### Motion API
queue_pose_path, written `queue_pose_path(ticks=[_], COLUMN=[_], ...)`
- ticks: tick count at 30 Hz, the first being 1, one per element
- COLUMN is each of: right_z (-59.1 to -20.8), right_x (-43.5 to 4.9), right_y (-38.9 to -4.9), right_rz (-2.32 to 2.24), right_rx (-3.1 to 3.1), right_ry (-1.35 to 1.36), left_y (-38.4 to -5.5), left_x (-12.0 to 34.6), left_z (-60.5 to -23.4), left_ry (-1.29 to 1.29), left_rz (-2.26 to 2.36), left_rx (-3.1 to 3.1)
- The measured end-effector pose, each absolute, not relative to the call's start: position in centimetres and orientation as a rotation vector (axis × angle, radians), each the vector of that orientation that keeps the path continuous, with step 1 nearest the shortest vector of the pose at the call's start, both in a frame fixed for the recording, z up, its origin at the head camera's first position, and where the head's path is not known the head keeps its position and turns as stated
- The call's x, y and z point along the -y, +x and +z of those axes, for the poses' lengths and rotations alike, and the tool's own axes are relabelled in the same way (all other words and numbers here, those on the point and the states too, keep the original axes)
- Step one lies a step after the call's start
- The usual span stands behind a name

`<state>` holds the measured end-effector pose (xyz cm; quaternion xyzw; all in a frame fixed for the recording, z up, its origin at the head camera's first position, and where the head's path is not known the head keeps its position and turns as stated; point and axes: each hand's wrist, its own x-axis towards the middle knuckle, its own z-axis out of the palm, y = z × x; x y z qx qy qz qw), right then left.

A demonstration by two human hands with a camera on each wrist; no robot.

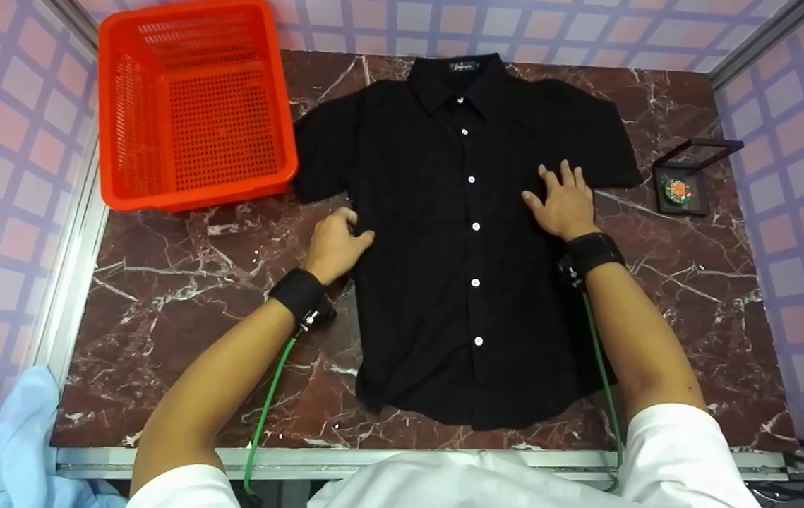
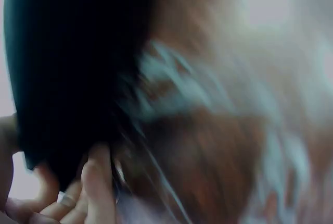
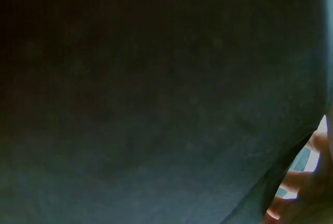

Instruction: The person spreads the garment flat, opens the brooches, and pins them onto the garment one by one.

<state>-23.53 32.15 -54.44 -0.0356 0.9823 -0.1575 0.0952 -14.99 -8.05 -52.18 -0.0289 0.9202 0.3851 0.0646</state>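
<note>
"While that black shirt (image 1: 416, 282) lies spread, buttons up, on the tabletop (image 1: 183, 310), collar away from you, where's the danger?"

"Left side first! The sleeve (image 1: 324, 152) there runs right up to the red basket (image 1: 197, 195), and I can't tell whether its end is tucked under the rim. If it is, a tug from me could snag the cloth or shift the basket."

"And over on the right?"

"Tight as well! That sleeve's cuff (image 1: 629, 176) sits just beside a small black case (image 1: 699, 204), so a wide sweep could knock it. Then there's the green cable (image 1: 603, 367) from my right wrist, running over the shirt's side: it might drag the hem into a crease if I moved quickly."

"Now the hands, call them!"

"Right hand (image 1: 564, 204): palm down on the shirt just below the sleeve, fingers fanned out, gripping nothing, arm slanting in from the lower right. Left hand (image 1: 338, 243): at the opposite side edge, fingers bent, thumb out by the fabric."

"Has the left got hold of cloth?"

"Can't tell! Black fabric shows by thumb and fingers in my left wrist view, but it's blurred there. Should I catch one layer only, I reckon the front would pull away from the back."
</note>
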Motion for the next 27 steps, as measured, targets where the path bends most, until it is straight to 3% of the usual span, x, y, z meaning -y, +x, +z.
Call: queue_pose_path(ticks=[10, 27], right_z=[-54.5, -54.3], right_x=[-32.2, -32.1], right_y=[-23.4, -23.3], right_rz=[-0.457, -0.435], right_rx=[-2.927, -2.927], right_ry=[-0.117, -0.117], left_y=[-12.0, -5.4], left_x=[9.2, 10.4], left_z=[-52.2, -52.1], left_ry=[-0.221, 0.180], left_rz=[1.591, 1.505], left_rx=[-2.203, -1.762])
